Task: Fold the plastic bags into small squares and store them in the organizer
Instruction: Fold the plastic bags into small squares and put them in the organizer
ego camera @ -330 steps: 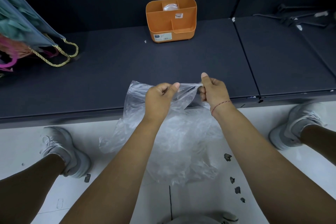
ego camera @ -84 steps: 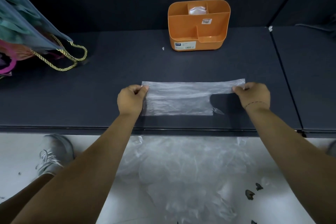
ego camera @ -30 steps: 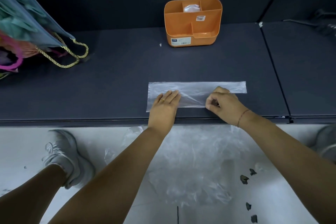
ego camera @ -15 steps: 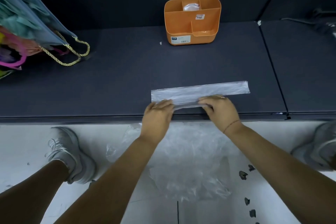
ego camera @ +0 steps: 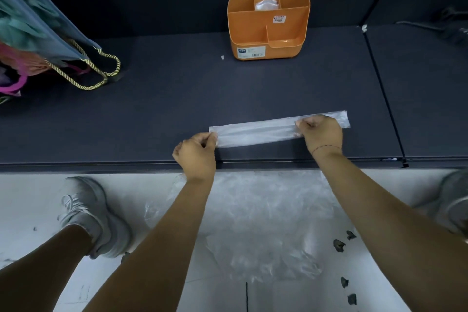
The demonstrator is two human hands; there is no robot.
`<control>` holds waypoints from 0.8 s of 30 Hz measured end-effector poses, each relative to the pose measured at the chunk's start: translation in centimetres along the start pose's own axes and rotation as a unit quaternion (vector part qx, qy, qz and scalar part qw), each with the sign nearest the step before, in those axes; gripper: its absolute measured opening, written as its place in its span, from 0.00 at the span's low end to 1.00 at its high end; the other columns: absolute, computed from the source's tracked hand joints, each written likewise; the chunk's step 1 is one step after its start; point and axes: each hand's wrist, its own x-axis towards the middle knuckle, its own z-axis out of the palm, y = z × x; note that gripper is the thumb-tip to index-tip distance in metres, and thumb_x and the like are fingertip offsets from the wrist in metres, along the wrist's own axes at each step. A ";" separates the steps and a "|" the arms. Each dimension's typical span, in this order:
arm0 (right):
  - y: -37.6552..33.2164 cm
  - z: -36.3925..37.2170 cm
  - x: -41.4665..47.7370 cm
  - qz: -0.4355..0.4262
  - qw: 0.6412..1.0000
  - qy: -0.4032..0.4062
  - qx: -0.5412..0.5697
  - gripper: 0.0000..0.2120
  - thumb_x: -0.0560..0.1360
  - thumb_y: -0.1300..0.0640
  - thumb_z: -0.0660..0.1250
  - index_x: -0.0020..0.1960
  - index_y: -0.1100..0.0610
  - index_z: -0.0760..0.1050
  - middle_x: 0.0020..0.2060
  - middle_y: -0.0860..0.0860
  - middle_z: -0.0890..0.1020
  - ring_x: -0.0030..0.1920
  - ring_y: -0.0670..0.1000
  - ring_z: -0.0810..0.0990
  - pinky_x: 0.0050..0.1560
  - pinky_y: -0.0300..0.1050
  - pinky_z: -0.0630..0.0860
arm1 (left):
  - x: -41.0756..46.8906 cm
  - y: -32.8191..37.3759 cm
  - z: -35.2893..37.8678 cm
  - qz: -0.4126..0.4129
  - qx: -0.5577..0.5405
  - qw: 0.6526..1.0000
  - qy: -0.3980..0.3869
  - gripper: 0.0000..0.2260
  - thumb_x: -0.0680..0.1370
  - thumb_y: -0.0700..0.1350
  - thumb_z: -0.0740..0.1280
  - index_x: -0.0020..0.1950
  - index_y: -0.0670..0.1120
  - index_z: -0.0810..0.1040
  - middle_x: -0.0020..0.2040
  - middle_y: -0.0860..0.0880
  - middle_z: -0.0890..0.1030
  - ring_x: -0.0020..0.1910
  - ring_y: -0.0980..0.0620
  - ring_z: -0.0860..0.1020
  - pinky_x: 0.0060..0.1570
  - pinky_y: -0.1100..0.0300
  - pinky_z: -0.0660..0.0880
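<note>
On the dark shelf [ego camera: 164, 114], left hand [ego camera: 196, 157] and right hand [ego camera: 321, 133] pinch the folded bag [ego camera: 255, 133]; organizer [ego camera: 253, 33] labels [ego camera: 251, 52] illegible.

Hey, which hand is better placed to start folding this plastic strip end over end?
Probably the left hand: it pinches the very left end of the plastic strip, ready to flip it over. The right hand grips short of the right end, so it suits anchoring.

Two hands [ego camera: 196, 153] [ego camera: 321, 134], one bag strip [ego camera: 255, 132], one organizer [ego camera: 249, 33]
</note>
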 end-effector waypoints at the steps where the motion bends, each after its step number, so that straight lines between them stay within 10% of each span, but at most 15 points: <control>1: -0.1 0.3 0.0 0.001 1.000 0.015 -0.021 0.09 0.77 0.53 0.65 0.42 0.56 0.79 0.36 0.50 0.79 0.41 0.52 0.76 0.35 0.38 0.67 | -0.1 0.0 0.2 0.007 0.021 1.000 0.015 0.10 0.79 0.51 0.67 0.47 0.48 0.84 0.36 0.51 0.83 0.44 0.50 0.79 0.65 0.49 0.66; 8: -0.8 0.9 -0.9 -0.025 0.992 0.096 -0.084 0.10 0.77 0.52 0.68 0.53 0.58 0.76 0.53 0.54 0.77 0.45 0.55 0.78 0.43 0.45 0.72 | 0.0 -0.6 0.9 0.086 0.136 0.984 0.073 0.09 0.77 0.47 0.70 0.56 0.47 0.80 0.47 0.47 0.80 0.55 0.44 0.73 0.65 0.48 0.61; 11: -1.9 1.9 -2.2 -0.200 0.954 0.169 -0.143 0.14 0.72 0.61 0.68 0.57 0.60 0.76 0.56 0.60 0.75 0.53 0.62 0.75 0.54 0.54 0.73 | -0.4 0.0 1.5 0.200 0.144 0.965 0.092 0.11 0.78 0.45 0.64 0.58 0.44 0.79 0.54 0.43 0.77 0.55 0.42 0.73 0.62 0.44 0.66; 14: -3.7 4.9 -3.8 -0.382 0.906 0.058 -0.172 0.22 0.72 0.66 0.63 0.65 0.62 0.73 0.66 0.61 0.73 0.65 0.62 0.72 0.70 0.56 0.65 | -1.0 0.4 2.3 0.305 0.126 0.944 0.015 0.18 0.77 0.42 0.55 0.59 0.41 0.80 0.59 0.41 0.79 0.60 0.40 0.75 0.67 0.45 0.67; 17: -3.7 6.9 -4.3 -0.355 0.891 -0.119 -0.255 0.25 0.83 0.55 0.52 0.78 0.58 0.52 0.78 0.54 0.54 0.78 0.53 0.50 0.77 0.48 0.43 | -1.4 -0.7 2.8 0.303 0.201 0.930 -0.055 0.24 0.81 0.45 0.48 0.71 0.37 0.71 0.72 0.40 0.71 0.73 0.40 0.67 0.75 0.47 0.58; 24: 1.5 3.3 -2.0 -0.293 0.873 -0.106 -0.375 0.43 0.72 0.33 0.31 0.79 0.57 0.43 0.79 0.51 0.44 0.78 0.50 0.41 0.76 0.47 0.34 | -1.5 -1.4 2.7 0.283 0.304 0.902 -0.122 0.30 0.81 0.53 0.41 0.78 0.38 0.56 0.79 0.41 0.57 0.79 0.45 0.54 0.77 0.50 0.46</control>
